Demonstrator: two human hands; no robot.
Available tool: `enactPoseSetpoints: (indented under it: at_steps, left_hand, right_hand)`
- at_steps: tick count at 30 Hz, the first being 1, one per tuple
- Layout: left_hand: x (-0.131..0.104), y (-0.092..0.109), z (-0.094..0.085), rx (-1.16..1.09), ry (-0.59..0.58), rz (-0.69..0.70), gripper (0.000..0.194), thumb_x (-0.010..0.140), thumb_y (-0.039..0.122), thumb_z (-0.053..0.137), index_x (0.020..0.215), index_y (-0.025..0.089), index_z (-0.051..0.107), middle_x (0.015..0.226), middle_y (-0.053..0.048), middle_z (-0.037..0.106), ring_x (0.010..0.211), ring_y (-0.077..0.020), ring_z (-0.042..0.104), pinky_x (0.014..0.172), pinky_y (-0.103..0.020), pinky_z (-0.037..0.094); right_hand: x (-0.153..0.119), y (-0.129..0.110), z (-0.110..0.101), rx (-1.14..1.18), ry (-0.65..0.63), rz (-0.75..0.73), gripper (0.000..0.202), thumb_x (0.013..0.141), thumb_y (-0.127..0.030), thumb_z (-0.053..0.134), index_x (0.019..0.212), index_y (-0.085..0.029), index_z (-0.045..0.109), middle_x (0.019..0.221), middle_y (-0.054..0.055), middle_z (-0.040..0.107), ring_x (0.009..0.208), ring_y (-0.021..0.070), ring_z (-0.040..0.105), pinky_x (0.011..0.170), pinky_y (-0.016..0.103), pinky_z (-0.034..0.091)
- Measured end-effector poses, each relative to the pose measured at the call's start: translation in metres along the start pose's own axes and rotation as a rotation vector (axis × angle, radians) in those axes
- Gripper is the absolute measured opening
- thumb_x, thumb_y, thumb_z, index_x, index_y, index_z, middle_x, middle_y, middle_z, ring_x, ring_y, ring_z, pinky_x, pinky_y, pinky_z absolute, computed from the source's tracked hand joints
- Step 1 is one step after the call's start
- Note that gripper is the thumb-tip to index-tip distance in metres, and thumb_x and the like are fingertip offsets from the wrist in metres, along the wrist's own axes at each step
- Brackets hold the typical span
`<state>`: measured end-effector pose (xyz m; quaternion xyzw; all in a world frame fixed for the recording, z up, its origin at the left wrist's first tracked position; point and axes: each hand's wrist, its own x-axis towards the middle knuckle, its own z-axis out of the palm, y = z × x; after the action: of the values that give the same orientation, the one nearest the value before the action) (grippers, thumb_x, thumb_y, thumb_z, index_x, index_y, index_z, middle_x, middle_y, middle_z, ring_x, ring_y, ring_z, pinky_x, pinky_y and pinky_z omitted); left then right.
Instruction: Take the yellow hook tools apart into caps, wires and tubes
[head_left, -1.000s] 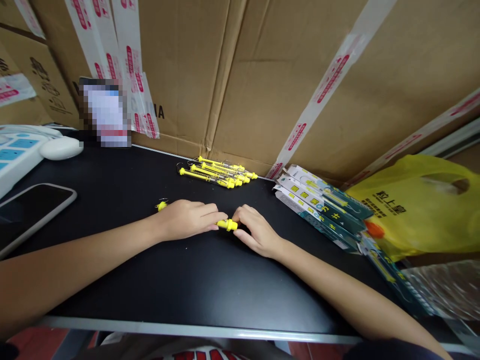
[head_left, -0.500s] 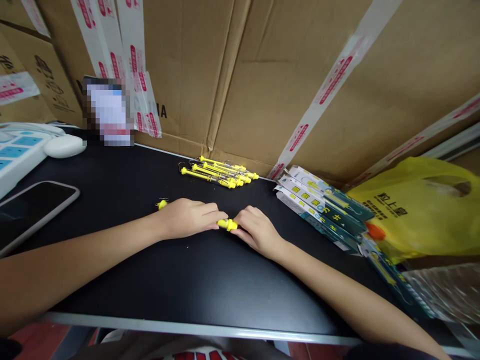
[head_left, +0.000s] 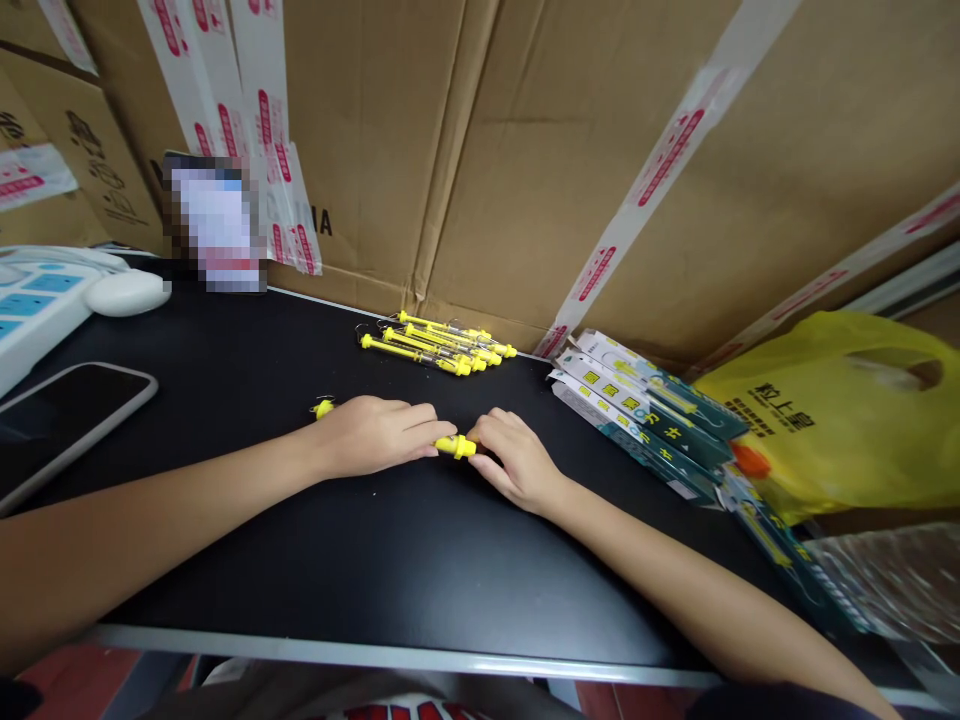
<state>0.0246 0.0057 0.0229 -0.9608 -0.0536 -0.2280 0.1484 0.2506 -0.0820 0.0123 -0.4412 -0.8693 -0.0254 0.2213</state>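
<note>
My left hand (head_left: 375, 437) is wrapped from above around a yellow spring scale (head_left: 455, 447), which lies low over the black table (head_left: 420, 570). Its hooked end sticks out near my left wrist; the middle is hidden under the palm. At the opposite end, the fingers of my right hand (head_left: 517, 460) are curled, with thumb and forefinger closed about the yellow end cap. Exactly what those fingertips grip is partly hidden. Beyond both hands, several more yellow spring scales (head_left: 427, 350) with wire hooks lie in a slanted pile.
Printed green and white boxes (head_left: 645, 420) are stacked at right, beside a yellow plastic bag (head_left: 847, 420) and clear plastic packaging (head_left: 892, 580). At left are a phone (head_left: 67, 425), a power strip (head_left: 45, 300) and a white rounded object (head_left: 129, 293). Large cardboard boxes (head_left: 585, 130) stand along the back.
My right thumb and forefinger have slid slightly outward along the end cap, uncovering a bit more of it. The left hand keeps its hold on the spring scale.
</note>
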Motion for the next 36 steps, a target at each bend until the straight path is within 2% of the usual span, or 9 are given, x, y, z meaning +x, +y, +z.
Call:
enactPoseSetpoints:
  at_steps: [3,12,19,23,31,36]
  left_hand:
    - [-0.0005,-0.0002,0.0012,0.028,-0.011,-0.007,0.029,0.097,0.033,0.036,0.116,0.024,0.055,0.086,0.001,0.063,0.069,-0.0088,0.061,0.054,-0.018,0.039]
    - [-0.0014,-0.0005,0.0023,-0.009,0.009,-0.009,0.028,0.097,0.033,0.036,0.114,0.022,0.055,0.085,0.001,0.063,0.071,-0.0096,0.062,0.052,-0.019,0.039]
    - [-0.0009,-0.0003,0.0012,-0.047,0.01,-0.022,0.028,0.096,0.033,0.037,0.115,0.022,0.056,0.086,0.001,0.062,0.071,-0.0089,0.061,0.054,-0.018,0.041]
    - [-0.0008,-0.0003,0.0014,-0.011,0.012,-0.023,0.029,0.097,0.034,0.037,0.116,0.023,0.055,0.086,0.001,0.063,0.072,-0.009,0.062,0.054,-0.018,0.04]
    - [-0.001,-0.0012,0.0013,-0.008,-0.003,-0.02,0.028,0.096,0.034,0.037,0.114,0.022,0.055,0.086,0.002,0.064,0.071,-0.01,0.063,0.053,-0.02,0.039]
    - [-0.0008,-0.0012,0.0011,-0.028,-0.006,-0.027,0.029,0.096,0.034,0.037,0.115,0.023,0.055,0.088,0.001,0.064,0.073,-0.0094,0.063,0.055,-0.019,0.04]
  right_hand:
    - [0.0001,0.0007,0.0008,0.0,-0.022,-0.007,0.024,0.095,-0.035,0.037,0.084,-0.02,0.052,0.074,0.005,0.056,0.07,0.0188,0.044,0.064,0.032,0.031]
    - [-0.0001,0.0013,0.0038,0.017,0.047,-0.041,0.008,0.092,-0.028,0.047,0.089,-0.02,0.049,0.074,0.004,0.056,0.069,0.0174,0.047,0.063,0.03,0.034]
    - [0.0003,-0.0005,0.0006,0.049,0.021,0.068,0.021,0.09,-0.041,0.047,0.09,-0.02,0.048,0.078,0.004,0.056,0.072,0.0186,0.047,0.066,0.032,0.035]
    - [0.0003,0.0002,0.0004,0.026,-0.016,0.041,0.018,0.094,-0.034,0.04,0.088,-0.02,0.05,0.078,0.005,0.057,0.072,0.0188,0.046,0.066,0.032,0.034]
    - [-0.0006,0.0017,0.0051,0.057,0.043,-0.003,0.008,0.091,-0.028,0.049,0.092,-0.02,0.049,0.075,0.003,0.057,0.071,0.017,0.049,0.065,0.031,0.036]
    - [0.0002,0.0004,0.0026,0.063,0.037,0.049,0.025,0.087,-0.043,0.054,0.095,-0.02,0.047,0.082,0.005,0.058,0.073,0.0183,0.05,0.067,0.033,0.037]
